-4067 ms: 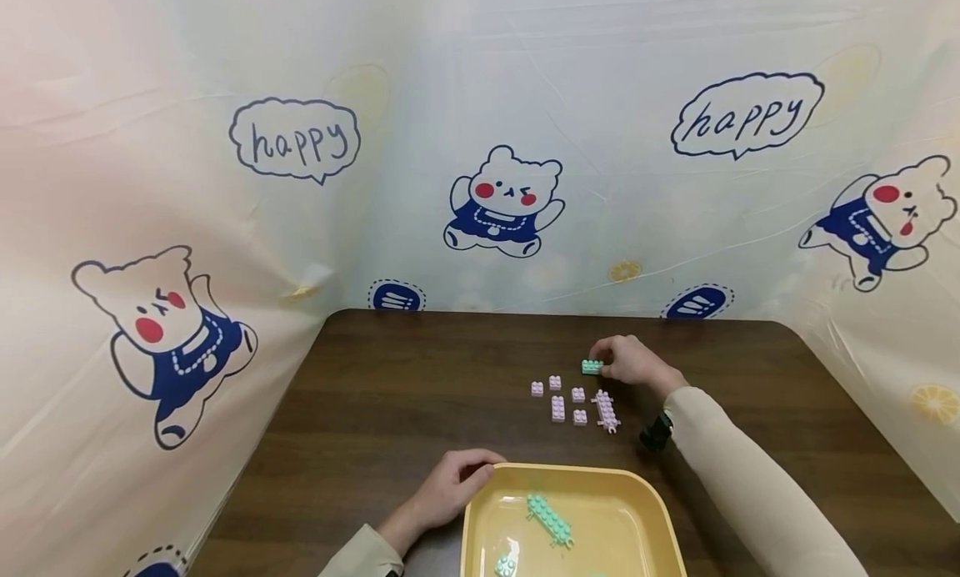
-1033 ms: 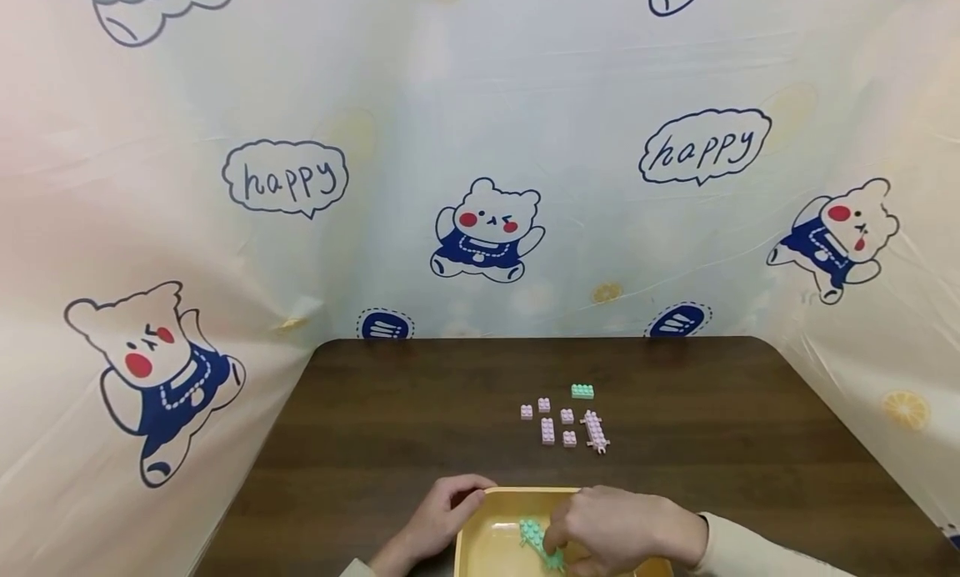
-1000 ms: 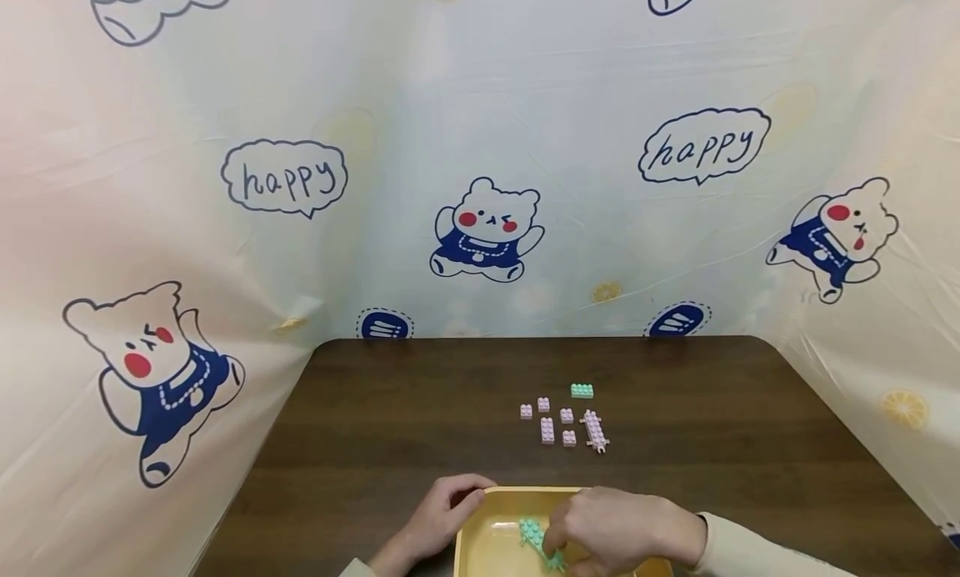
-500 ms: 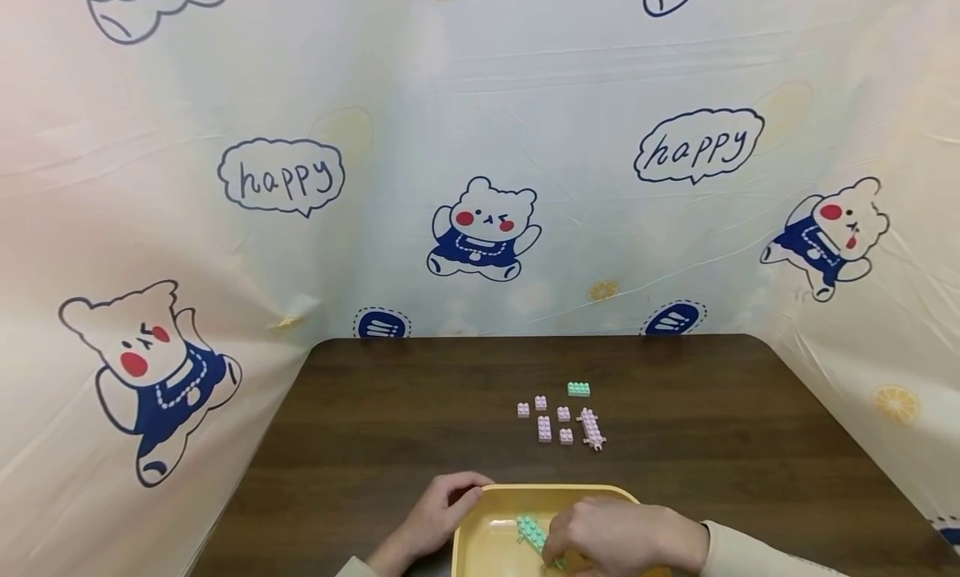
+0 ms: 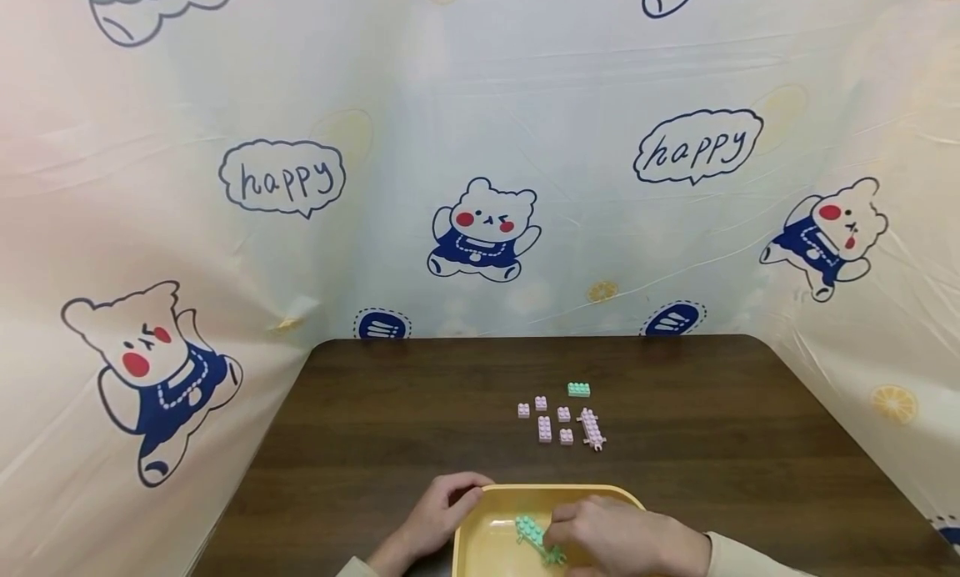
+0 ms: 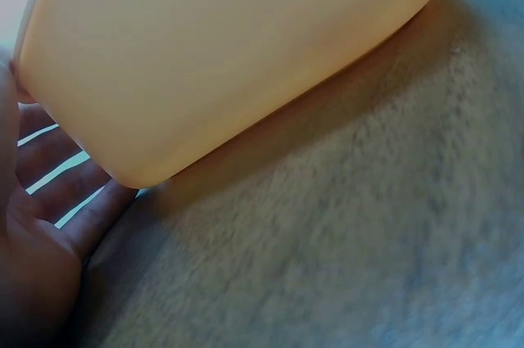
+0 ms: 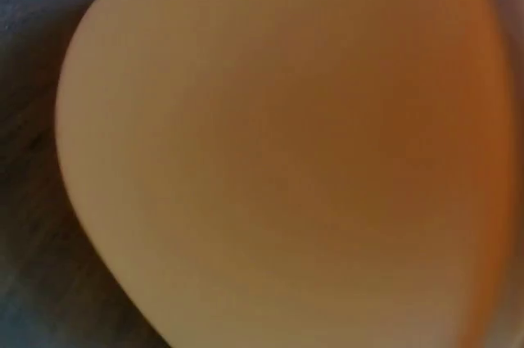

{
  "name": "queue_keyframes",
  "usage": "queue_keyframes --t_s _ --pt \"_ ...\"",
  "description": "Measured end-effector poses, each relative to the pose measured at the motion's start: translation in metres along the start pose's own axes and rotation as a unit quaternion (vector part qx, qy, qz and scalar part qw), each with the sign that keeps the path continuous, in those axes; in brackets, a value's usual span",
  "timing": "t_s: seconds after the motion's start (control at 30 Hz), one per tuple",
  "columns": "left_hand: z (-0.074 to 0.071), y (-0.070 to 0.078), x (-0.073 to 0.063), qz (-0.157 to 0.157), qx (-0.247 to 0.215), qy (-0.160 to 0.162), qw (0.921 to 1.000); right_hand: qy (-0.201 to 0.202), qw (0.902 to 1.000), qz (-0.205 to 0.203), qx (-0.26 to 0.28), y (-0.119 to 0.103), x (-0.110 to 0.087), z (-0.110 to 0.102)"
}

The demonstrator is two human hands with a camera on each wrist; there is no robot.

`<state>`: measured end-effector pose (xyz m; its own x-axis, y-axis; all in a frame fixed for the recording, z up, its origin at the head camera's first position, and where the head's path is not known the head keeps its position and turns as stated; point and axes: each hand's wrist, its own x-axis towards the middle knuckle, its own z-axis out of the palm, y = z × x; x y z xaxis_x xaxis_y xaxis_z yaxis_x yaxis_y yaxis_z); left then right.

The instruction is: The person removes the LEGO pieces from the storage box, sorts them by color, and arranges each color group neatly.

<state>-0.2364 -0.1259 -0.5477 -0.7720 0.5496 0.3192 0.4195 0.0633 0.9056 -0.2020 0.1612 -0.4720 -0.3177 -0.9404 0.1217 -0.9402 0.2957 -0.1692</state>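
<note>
My left hand [image 5: 442,514] holds the far left corner of the yellow tray [image 5: 547,487], thumb at the rim. In the left wrist view, the fingers [image 6: 61,188] of that hand reach along the outside wall. My right hand [image 5: 611,535] is down inside the tray, fingers bent, overlapping a long mint-green building-block piece [image 5: 531,529] with side pegs. Its fingertips are partly hidden, and I cannot tell whether they pinch anything. The right wrist view is filled by the tray's outer wall [image 7: 270,151].
Beyond the tray on the dark wooden table [image 5: 375,410] stand a mint-green brick [image 5: 578,389], a long pink piece [image 5: 592,429] with side pegs, a pink oblong brick [image 5: 544,429] and several small pink bricks [image 5: 563,414]. A printed cloth [image 5: 487,102] surrounds the table.
About four seconds ago my right hand was at the mint-green brick on the table; that brick now stands free and the hand is in the tray. Lately its fingers shifted, uncovering more of the long green piece.
</note>
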Motion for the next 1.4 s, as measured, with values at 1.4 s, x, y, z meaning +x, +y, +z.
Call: queue_keyframes --t_s 1.4 --pt "-0.001 0.001 0.000 0.001 -0.006 -0.001 1.0000 0.051 0.9914 0.118 0.022 0.000 0.004 0.025"
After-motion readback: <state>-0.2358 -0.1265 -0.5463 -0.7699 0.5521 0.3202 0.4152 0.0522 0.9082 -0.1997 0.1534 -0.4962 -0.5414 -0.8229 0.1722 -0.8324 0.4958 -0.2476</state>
